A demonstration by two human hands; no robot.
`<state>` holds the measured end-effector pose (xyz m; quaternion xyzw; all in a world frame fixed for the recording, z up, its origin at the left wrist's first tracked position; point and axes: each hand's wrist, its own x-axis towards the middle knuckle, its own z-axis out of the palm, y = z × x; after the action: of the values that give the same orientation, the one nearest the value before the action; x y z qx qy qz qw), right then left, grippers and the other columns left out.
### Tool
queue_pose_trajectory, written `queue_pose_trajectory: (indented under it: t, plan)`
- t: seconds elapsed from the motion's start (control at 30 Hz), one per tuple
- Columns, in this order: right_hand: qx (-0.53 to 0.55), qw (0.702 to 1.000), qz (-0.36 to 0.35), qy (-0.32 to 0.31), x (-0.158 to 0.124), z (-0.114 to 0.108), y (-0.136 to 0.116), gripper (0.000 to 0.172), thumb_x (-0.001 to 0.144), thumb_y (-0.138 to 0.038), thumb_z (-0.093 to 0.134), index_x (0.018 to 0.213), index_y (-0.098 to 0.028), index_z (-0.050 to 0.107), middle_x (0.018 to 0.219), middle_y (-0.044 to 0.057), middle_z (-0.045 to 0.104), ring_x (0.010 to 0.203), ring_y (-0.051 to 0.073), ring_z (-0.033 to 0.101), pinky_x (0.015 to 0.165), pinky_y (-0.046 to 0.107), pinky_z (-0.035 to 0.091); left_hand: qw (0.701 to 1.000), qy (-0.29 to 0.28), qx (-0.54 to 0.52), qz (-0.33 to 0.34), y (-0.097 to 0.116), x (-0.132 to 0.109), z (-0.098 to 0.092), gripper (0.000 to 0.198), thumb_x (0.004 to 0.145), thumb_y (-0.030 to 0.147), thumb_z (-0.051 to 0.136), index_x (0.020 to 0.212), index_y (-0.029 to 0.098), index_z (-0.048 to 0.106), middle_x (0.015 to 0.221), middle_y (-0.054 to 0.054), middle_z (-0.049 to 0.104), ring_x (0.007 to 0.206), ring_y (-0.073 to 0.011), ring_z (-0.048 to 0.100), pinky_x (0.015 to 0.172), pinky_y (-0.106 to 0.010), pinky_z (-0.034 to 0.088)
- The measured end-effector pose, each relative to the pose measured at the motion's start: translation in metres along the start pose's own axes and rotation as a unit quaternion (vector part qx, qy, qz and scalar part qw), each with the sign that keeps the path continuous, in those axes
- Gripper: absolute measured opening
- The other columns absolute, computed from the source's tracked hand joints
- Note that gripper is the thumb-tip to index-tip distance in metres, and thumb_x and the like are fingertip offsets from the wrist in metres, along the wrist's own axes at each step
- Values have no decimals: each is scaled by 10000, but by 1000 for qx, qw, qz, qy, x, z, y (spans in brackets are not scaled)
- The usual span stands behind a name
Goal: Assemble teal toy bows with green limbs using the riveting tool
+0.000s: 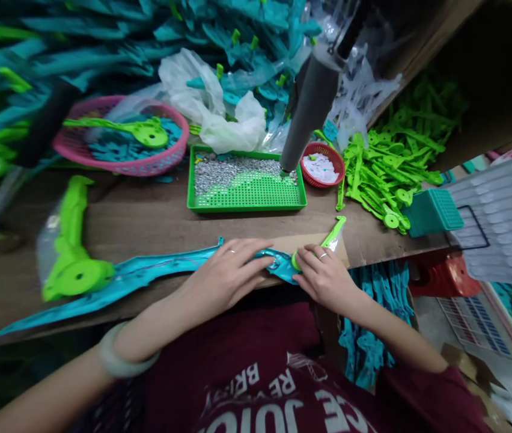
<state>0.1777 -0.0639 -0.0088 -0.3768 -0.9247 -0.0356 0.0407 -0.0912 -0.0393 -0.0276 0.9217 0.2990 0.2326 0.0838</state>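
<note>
A long teal plastic blade-shaped part (148, 273) lies along the near edge of the wooden bench (148, 219). My left hand (226, 273) lies flat on its right portion, fingers stretched out and pressing down. My right hand (323, 273) is closed in a pinch on a bright green plastic piece (332, 234) at the teal part's right end. A green moulded part with a round disc (73, 252) rests on the teal part's left portion.
A green perforated tray of small silver bits (247, 183) sits mid-bench, a grey hanging tool (307, 108) tipped into it. A small red basket (323, 165), a pink basket (121, 138), green parts (395, 168) and teal parts (103, 36) surround it.
</note>
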Motion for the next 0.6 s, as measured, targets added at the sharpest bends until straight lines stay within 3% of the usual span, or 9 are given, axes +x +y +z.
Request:
queue_pose_trajectory:
  t: [0.1,0.17,0.37,0.47,0.6]
  plan:
    - [8,999,-6,47,11,-4,-6,315,1025,-303,500,1136,-67,676,1106,178,719,1080,318,590,866,440,493,998,47,22,-47,-4,-21,-19,273,1012,215,508,1252,150,622,1333,-160,650,1233,-282,591,992,-459,517]
    - [29,996,-28,76,22,-3,-13,281,1029,-280,493,1116,-89,678,1082,160,722,1050,293,594,844,420,487,996,58,46,-41,-3,-30,-23,261,1003,196,523,1231,135,635,1265,-161,687,1192,-283,617,978,-457,528]
    - [37,992,-94,81,53,15,-30,231,1023,-203,481,1058,-112,691,996,120,712,933,245,590,771,378,466,994,60,88,7,5,-32,3,249,1003,125,488,1156,98,682,1129,-127,750,1071,-249,673,936,-405,540]
    - [88,991,-63,73,60,19,-32,224,1019,-185,475,1066,-116,682,985,125,692,919,238,558,774,374,473,995,66,74,-13,4,-32,12,234,1002,119,496,1141,88,681,1123,-125,743,1068,-251,661,920,-395,541]
    - [141,989,13,49,71,21,-33,194,1017,-211,488,1040,-145,668,1001,125,659,922,243,505,785,377,479,992,84,15,-95,0,-31,14,235,1015,153,476,1148,105,664,1106,-131,702,1013,-251,627,904,-411,550]
